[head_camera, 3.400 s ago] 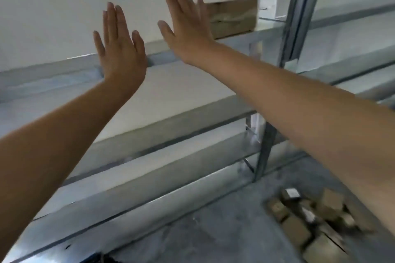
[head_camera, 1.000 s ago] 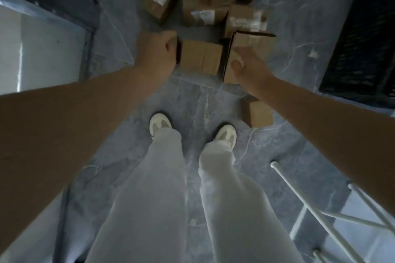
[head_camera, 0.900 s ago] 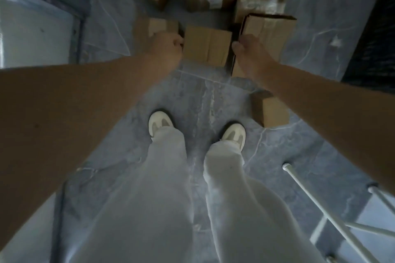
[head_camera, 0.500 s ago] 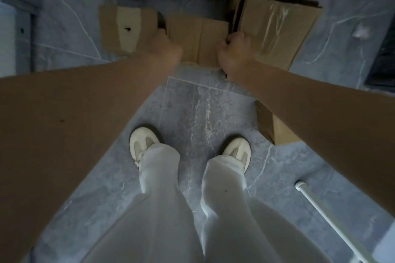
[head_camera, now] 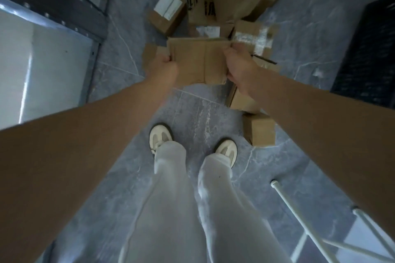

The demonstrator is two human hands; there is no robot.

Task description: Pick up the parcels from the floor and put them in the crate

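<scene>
The person's left hand (head_camera: 164, 68) and right hand (head_camera: 239, 70) each grip an opposite end of a flat brown cardboard parcel (head_camera: 198, 60), fingers curled round its edges. It is held level over a heap of other brown cardboard parcels (head_camera: 252, 36) on the grey marble floor (head_camera: 198, 113). A small brown box (head_camera: 259, 132) lies near the right shoe (head_camera: 226, 150). A black slatted plastic crate (head_camera: 367, 49) stands well apart at the right edge

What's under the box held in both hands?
Past the box only grey floor and a parcel corner at its left show. Whatever lies directly beneath is covered.
</scene>
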